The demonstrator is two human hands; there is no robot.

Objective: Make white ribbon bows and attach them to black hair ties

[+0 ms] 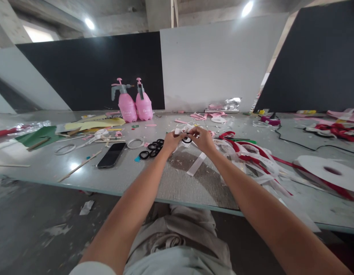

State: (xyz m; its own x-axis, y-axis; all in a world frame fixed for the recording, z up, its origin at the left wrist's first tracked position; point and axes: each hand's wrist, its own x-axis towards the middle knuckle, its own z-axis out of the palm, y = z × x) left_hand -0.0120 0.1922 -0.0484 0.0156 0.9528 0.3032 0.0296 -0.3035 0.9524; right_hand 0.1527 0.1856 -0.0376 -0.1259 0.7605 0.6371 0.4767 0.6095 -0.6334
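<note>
My left hand (172, 141) and my right hand (202, 138) meet over the middle of the grey table, fingertips nearly touching. Both pinch at a black ring (186, 140) and a piece of white ribbon around it; the fingers partly cover them. A strip of white ribbon (197, 164) hangs down from there onto the table. Just left of my left hand lies a group of black rings (153, 148). To the right of my right hand, red and white ribbons (255, 157) are heaped in loose loops.
A phone (111, 155) and a wooden stick (79, 165) lie at the left, near the table's front edge (177, 202). Two pink spray bottles (136, 105) stand behind. At the right are a large white ribbon roll (331, 171) and a black cord (304, 145).
</note>
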